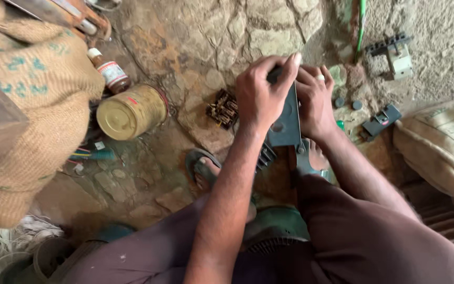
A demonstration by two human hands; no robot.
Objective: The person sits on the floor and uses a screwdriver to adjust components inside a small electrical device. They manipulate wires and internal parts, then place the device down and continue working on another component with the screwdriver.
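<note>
Both my hands grip a flat dark grey metal part held upright over the stone floor, between my knees. My left hand wraps its top left edge, fingers curled over the top. Clasping the right edge is my right hand, a ring on one finger. Below the part, a finned dark piece and a metal bracket show near my sandalled foot.
A yellow tin can lies on its side at left beside a small brown bottle and a burlap sack. A small dark component sits left of my hands. Black and white switch parts and a black piece lie at right, next to another sack.
</note>
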